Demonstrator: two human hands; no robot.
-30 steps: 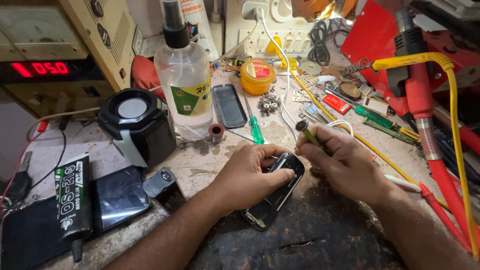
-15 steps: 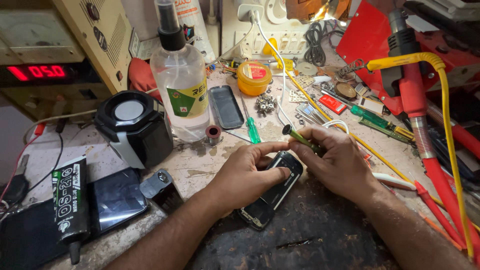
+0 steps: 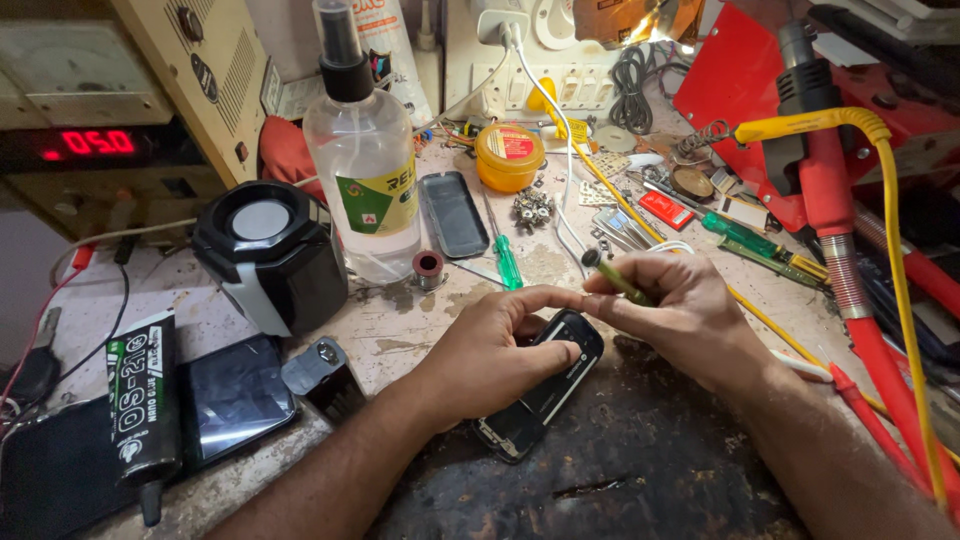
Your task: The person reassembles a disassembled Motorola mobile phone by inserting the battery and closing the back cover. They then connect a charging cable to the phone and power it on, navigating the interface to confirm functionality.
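A small black phone (image 3: 545, 385) lies at a slant on the dark worn mat. My left hand (image 3: 495, 350) rests over its middle and grips it, forefinger stretched toward the top end. My right hand (image 3: 675, 305) is shut on a thin green-handled tool (image 3: 615, 275), fingertips close to the phone's top end and nearly meeting my left forefinger. The tool's tip is hidden in my fingers.
A clear spray bottle (image 3: 365, 170), black round speaker (image 3: 270, 250), metal phone cover (image 3: 452, 212), green screwdriver (image 3: 505, 255), solder spool (image 3: 428, 267) and orange paste tin (image 3: 508, 155) stand behind. A black glue tube (image 3: 145, 405) and dark screen (image 3: 235, 395) lie left. A red hot-air tool (image 3: 830, 190) and yellow cable (image 3: 890, 250) run right.
My right hand has lowered and turned the green tool, bringing its fingertips down to the phone's top end. My left hand has kept hold of the phone, its forefinger now extended.
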